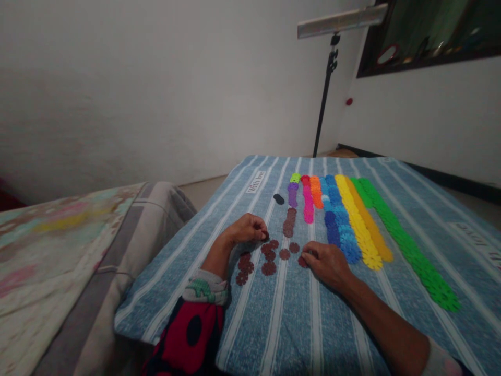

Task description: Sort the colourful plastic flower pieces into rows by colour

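Brown notched plastic discs [269, 268] lie loose on the striped cloth, some overlapping. My left hand [246, 228] is closed, its thumb and fingers pinching a brown disc [265, 236] at the far side of this group. To the right, my right hand [327, 262] grips the edge of another brown disc [302, 262], low over the cloth. Between the hands lie single brown discs [284, 254]. Just beyond them runs a short overlapping row of brown discs [289, 223].
Overlapping rows of discs stretch to the right: purple [293, 194], pink [308, 206], orange [315, 191], blue [348, 235], yellow [364, 235] and green [415, 245]. Black discs [279, 199] lie farther back. A cloth-covered bed [97, 250] stands left; a lamp stand [323, 104] rises behind the table.
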Tool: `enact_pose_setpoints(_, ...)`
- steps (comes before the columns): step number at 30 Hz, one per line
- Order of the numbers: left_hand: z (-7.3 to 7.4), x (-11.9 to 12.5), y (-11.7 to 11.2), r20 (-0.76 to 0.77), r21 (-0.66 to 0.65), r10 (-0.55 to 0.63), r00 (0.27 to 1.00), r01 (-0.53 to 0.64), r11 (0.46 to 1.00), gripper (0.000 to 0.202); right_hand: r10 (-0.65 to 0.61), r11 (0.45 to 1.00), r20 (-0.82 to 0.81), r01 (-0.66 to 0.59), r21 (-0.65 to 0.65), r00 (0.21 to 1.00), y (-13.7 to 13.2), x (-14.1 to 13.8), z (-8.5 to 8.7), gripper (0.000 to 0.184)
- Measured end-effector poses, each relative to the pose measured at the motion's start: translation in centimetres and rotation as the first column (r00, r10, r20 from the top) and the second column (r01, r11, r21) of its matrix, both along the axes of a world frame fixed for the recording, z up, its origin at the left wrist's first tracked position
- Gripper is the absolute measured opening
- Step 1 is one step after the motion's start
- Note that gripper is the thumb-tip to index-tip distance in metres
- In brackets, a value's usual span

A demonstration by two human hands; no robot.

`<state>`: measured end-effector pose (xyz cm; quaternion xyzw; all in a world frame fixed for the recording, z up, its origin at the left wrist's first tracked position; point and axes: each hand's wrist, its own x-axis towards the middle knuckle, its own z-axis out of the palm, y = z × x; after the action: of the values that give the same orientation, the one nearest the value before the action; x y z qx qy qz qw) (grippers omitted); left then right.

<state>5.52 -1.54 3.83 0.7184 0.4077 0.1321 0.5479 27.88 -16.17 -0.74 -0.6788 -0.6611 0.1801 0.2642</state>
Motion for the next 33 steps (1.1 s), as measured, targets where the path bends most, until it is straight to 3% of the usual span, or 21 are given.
enact_pose_setpoints(7, -0.7, 2.2, -0.9, -0.035, 0.035, -0.065, 0.997, 0.067, 0.997, 0.012, 0.001, 1.0, -0.009, -0.001, 0.014, 1.0, 0.0, 0.0, 0.1, 0.023)
enact_pose_setpoints(15, -1.8, 2.3, -0.2, -0.113, 0.117, -0.152, 0.982, 0.165, 0.979, 0.016, -0.012, 1.0, 0.006, 0.012, -0.005, 1.0, 0.1, 0.0, 0.3, 0.022)
enact_pose_setpoints(23, -1.0, 2.6, -0.5, -0.305, 0.263, -0.204, 0.93, 0.288, 0.921, 0.014, 0.001, 1.0, -0.009, -0.001, 0.0, 1.0, 0.0, -0.1, 0.2, 0.023)
enact_pose_setpoints(27, -0.5, 2.9, -1.1, -0.365, 0.317, -0.139, 0.921, 0.263, 0.911, 0.008, -0.005, 1.0, -0.009, 0.005, 0.008, 1.0, 0.0, -0.1, 0.3, 0.022)
enact_pose_setpoints(33, -0.4, 3.0, -1.3, -0.303, 0.232, -0.124, 0.945, 0.2, 0.952, 0.009, -0.006, 1.0, -0.022, 0.006, 0.01, 1.0, 0.0, -0.1, 0.2, 0.022)
